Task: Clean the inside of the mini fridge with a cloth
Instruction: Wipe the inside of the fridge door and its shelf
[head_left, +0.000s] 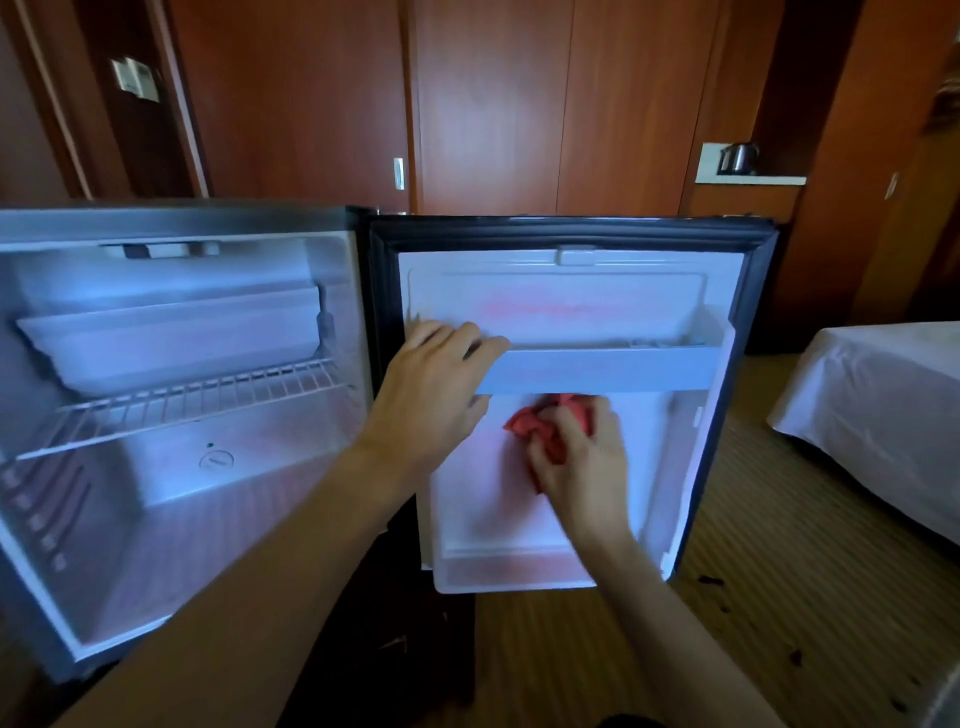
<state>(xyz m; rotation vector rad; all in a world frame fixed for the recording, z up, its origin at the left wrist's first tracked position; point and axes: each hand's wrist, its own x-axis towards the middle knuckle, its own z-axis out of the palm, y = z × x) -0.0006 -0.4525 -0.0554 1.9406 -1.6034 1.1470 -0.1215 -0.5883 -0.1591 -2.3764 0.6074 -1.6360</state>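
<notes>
My left hand (439, 376) grips door shelf (597, 366) | right hand (576, 457) holds cloth (540, 421) bunched | unwiped fridge (171, 415) cavity at 9 o'clock, nearer left.

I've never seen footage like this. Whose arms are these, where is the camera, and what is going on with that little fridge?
There is no machine here: a person wears a wide-angle camera on the head, so you look down along their own arms. That is the only view. In front stands a mini fridge with its door swung fully open to the right. The left hand grips the door shelf, apparently steadying the door. The right hand holds a crumpled red cloth against the white inner door panel just below that shelf. Inside the fridge you see a wire rack and a white tray above it. A bed shows at the right.
</notes>
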